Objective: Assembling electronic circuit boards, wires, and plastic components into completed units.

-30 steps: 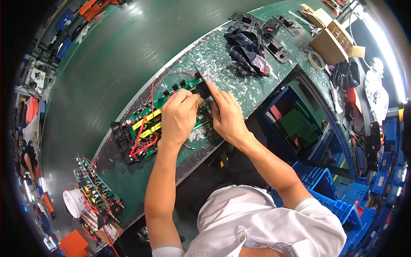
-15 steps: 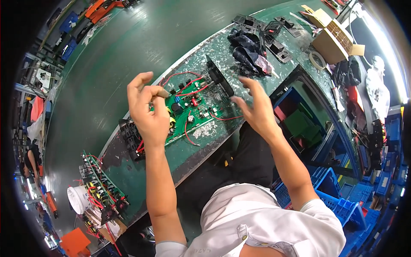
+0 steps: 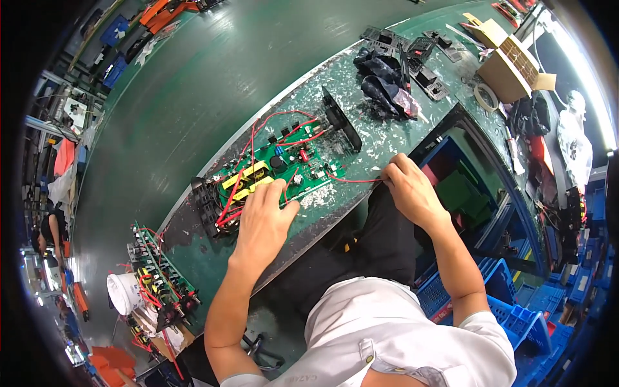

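Note:
A green circuit board [image 3: 316,169] with yellow transformers [image 3: 248,181] and red wires lies on the bench, between a black end plate [image 3: 343,122] at its far right and a black end piece [image 3: 205,208] at its left. My left hand [image 3: 261,222] rests at the board's near edge beside the transformers, thumb apart from the fingers; its fingertips are partly hidden. Off the board's right end runs a thin red wire [image 3: 351,180]. My right hand [image 3: 416,197] has its fingers pinched on that wire's free end, above the bench edge.
Another wired board [image 3: 158,271] stands at the left beside a white tub [image 3: 124,293]. Black plastic parts [image 3: 429,80] and dark cloth [image 3: 383,90] lie farther back, near a tape roll [image 3: 485,95] and a cardboard box [image 3: 506,74]. Blue crates [image 3: 516,316] stand at my right.
Both hands have come down from above the board. The left now rests at its near edge; the right has moved right and closed on the red wire's end.

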Tool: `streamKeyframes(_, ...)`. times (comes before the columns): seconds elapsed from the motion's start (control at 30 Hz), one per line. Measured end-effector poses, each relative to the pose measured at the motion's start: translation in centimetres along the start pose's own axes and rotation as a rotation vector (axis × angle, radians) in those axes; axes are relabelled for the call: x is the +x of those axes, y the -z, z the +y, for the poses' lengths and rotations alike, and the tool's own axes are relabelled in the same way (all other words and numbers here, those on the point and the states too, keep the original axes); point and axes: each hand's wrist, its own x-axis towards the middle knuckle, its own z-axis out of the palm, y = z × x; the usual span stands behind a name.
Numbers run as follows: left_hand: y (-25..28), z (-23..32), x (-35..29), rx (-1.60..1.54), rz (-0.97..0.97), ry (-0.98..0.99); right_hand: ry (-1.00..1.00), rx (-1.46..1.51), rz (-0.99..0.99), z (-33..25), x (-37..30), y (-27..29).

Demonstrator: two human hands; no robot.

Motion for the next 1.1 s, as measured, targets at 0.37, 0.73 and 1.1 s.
streamKeyframes(0.37, -1.6, 0.8, 6.2, -1.277, 0.031, 0.394, -0.33, 1.114, 0.019, -5.8, 5.8, -0.2)
streamKeyframes(0.73, -0.4, 1.9, 7.3, -0.783, 0.102, 0.133, -0.404, 1.386, 0.005, -4.4, 5.2, -0.8)
streamKeyframes(1.1, -0.1, -1.2, 8.4, -0.686, 0.143, 0.433, 0.032, 0.462, 0.508, -5.7, 9.1, -0.5)
